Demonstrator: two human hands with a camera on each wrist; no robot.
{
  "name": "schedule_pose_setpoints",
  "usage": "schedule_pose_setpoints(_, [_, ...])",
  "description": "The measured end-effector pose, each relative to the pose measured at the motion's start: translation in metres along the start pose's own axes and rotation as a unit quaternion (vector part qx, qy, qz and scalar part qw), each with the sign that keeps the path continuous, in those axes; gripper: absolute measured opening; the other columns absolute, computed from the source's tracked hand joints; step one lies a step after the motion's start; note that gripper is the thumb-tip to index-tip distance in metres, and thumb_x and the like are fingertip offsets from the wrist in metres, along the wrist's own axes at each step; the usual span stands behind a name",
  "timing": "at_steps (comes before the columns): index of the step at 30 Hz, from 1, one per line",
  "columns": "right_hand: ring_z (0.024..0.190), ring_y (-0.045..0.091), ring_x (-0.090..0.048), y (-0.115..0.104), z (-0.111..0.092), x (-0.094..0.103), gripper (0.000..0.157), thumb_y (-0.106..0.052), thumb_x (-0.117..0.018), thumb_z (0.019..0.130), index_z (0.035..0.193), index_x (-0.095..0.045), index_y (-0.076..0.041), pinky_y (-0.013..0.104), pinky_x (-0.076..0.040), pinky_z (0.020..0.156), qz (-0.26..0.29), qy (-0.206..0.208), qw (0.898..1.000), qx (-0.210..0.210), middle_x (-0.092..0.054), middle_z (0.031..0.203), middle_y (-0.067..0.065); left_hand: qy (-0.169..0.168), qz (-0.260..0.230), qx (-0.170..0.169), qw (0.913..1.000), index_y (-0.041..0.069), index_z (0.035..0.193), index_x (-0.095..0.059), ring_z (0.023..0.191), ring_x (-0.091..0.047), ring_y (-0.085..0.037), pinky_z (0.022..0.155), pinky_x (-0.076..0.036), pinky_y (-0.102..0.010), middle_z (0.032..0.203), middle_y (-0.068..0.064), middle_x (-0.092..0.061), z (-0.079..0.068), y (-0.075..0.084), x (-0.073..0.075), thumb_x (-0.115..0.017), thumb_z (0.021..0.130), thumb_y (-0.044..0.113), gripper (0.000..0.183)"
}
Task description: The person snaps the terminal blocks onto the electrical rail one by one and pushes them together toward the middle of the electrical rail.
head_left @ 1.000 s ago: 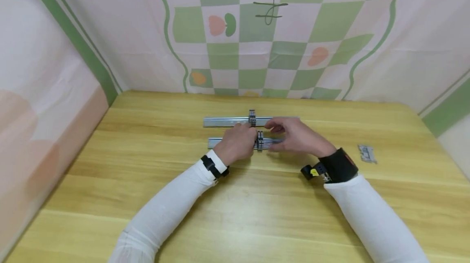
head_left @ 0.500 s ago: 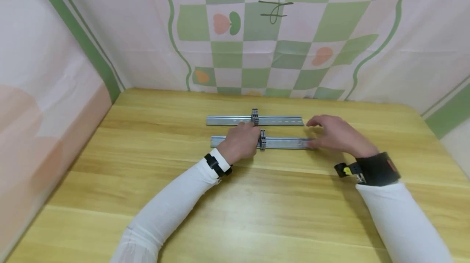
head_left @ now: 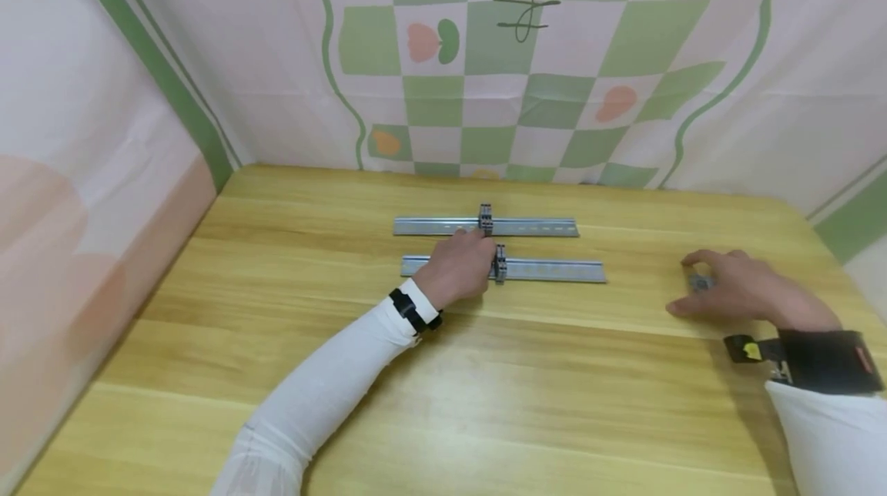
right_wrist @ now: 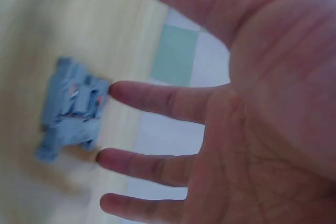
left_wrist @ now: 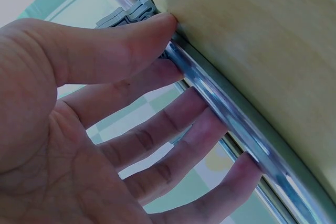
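Observation:
Two metal DIN rails lie parallel on the table: the far rail [head_left: 533, 227] and the near rail [head_left: 554, 270]. Grey terminal blocks [head_left: 500, 263] sit clipped across the near rail, and another small group of terminal blocks [head_left: 486, 219] sits on the far one. My left hand [head_left: 457, 269] grips the near rail just left of its blocks; in the left wrist view the thumb and fingertips lie along the rail's edges. Over at the right, my right hand [head_left: 751, 292] is spread around a loose grey terminal block [right_wrist: 76, 111], with fingertips right at its edge.
The wooden table [head_left: 443, 396] extends back to a checked green and white curtain [head_left: 492, 99]. Another printed cloth [head_left: 104, 196] hangs along the left side.
My right hand has left the near rail and moved right to the loose terminal block. My left hand stays at the near rail. The view has shifted slightly.

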State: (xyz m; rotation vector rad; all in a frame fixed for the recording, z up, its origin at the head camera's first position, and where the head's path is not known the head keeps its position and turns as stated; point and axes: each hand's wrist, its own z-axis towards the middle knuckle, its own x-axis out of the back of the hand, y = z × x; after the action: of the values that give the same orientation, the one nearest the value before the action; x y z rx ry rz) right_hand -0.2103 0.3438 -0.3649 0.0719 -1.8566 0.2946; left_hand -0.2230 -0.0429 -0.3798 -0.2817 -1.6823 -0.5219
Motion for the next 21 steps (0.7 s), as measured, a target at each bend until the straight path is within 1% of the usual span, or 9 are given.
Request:
schedule_pose_setpoints(2, [0.096,0.053,-0.053,0.002,-0.003,-0.002,0.091,-0.051,-0.083,0.078,0.133,-0.049,0.013,0.055,-0.050,0.070,0.014,0.000,1.000,0.005,-0.049,0.113,0.046,0.000,-0.002,0.000,1.0000,0.011,0.103,-0.071,0.099,-0.060,-0.027,0.065,-0.057,-0.036,0.117,-0.008,-0.065,0.000,0.000,0.001,-0.073,0.088,0.008,0.016])
schedule_pose_setpoints(3, [0.092,0.048,-0.053,0.003,-0.003,-0.003,0.090,-0.049,-0.084,0.078,0.133,-0.049,0.012,0.050,-0.050,0.068,0.021,0.002,1.000,0.009,-0.050,0.111,0.044,0.000,-0.003,0.000,1.0000,0.011,0.103,-0.071,0.099,-0.060,-0.028,0.066,-0.057,-0.036,0.117,-0.008,-0.065,0.000,0.000,0.001,-0.073,0.088,0.008,0.016])
schedule_pose_setpoints(5, [0.091,0.045,-0.053,0.004,-0.005,-0.003,0.088,-0.046,-0.086,0.078,0.133,-0.049,0.012,0.045,-0.049,0.067,0.028,0.004,0.999,0.019,-0.051,0.109,0.043,-0.001,-0.006,0.001,1.0000,0.011,0.103,-0.072,0.099,-0.060,-0.028,0.067,-0.057,-0.036,0.117,-0.008,-0.065,-0.001,0.001,0.001,-0.074,0.087,0.008,0.017])
schedule_pose_setpoints(7, [0.089,0.042,-0.052,0.004,-0.007,-0.003,0.087,-0.043,-0.087,0.076,0.132,-0.049,0.012,0.042,-0.048,0.065,0.035,0.001,0.999,0.021,-0.051,0.108,0.041,-0.002,-0.006,0.000,1.0000,0.011,0.103,-0.072,0.099,-0.060,-0.028,0.067,-0.057,-0.037,0.117,-0.008,-0.065,0.000,0.001,0.001,-0.074,0.087,0.008,0.016])
schedule_pose_setpoints(10, [0.090,0.043,-0.052,0.006,-0.010,-0.003,0.086,-0.039,-0.089,0.074,0.132,-0.050,0.010,0.042,-0.048,0.064,0.042,-0.008,0.999,0.018,-0.049,0.108,0.043,-0.001,-0.005,-0.001,1.0000,0.011,0.104,-0.072,0.099,-0.060,-0.027,0.068,-0.057,-0.037,0.117,-0.009,-0.065,-0.001,0.002,0.002,-0.075,0.087,0.010,0.017])
schedule_pose_setpoints(12, [0.087,0.040,-0.052,0.007,-0.013,-0.003,0.084,-0.035,-0.091,0.072,0.131,-0.051,0.008,0.038,-0.046,0.061,0.045,-0.013,0.999,0.014,-0.048,0.106,0.041,0.001,-0.004,-0.003,1.0000,0.011,0.103,-0.072,0.098,-0.060,-0.027,0.068,-0.058,-0.037,0.117,-0.009,-0.065,-0.001,0.002,0.002,-0.075,0.087,0.010,0.016])
schedule_pose_setpoints(15, [0.085,0.037,-0.052,0.008,-0.016,-0.001,0.078,-0.025,-0.091,0.070,0.129,-0.051,0.007,0.035,-0.044,0.061,0.049,-0.022,0.998,0.016,-0.048,0.104,0.039,0.003,-0.003,-0.004,1.0000,0.010,0.103,-0.072,0.098,-0.060,-0.028,0.067,-0.058,-0.037,0.117,-0.009,-0.065,-0.001,0.001,0.002,-0.074,0.088,0.009,0.016])
schedule_pose_setpoints(17, [0.082,0.034,-0.053,0.007,-0.017,-0.001,0.073,-0.018,-0.090,0.070,0.126,-0.052,0.008,0.035,-0.045,0.060,0.060,-0.027,0.998,0.021,-0.051,0.100,0.035,0.004,-0.003,-0.005,1.0000,0.010,0.104,-0.072,0.097,-0.060,-0.028,0.067,-0.058,-0.037,0.117,-0.009,-0.065,-0.001,0.001,0.002,-0.073,0.088,0.008,0.016])
schedule_pose_setpoints(21, [0.076,0.026,-0.056,0.007,-0.016,0.001,0.063,-0.004,-0.085,0.068,0.120,-0.054,0.011,0.034,-0.048,0.059,0.086,-0.035,0.995,0.031,-0.060,0.090,0.023,0.004,-0.004,-0.006,1.0000,0.010,0.104,-0.072,0.097,-0.061,-0.028,0.066,-0.058,-0.037,0.117,-0.010,-0.065,-0.002,0.001,0.002,-0.072,0.089,0.008,0.016])
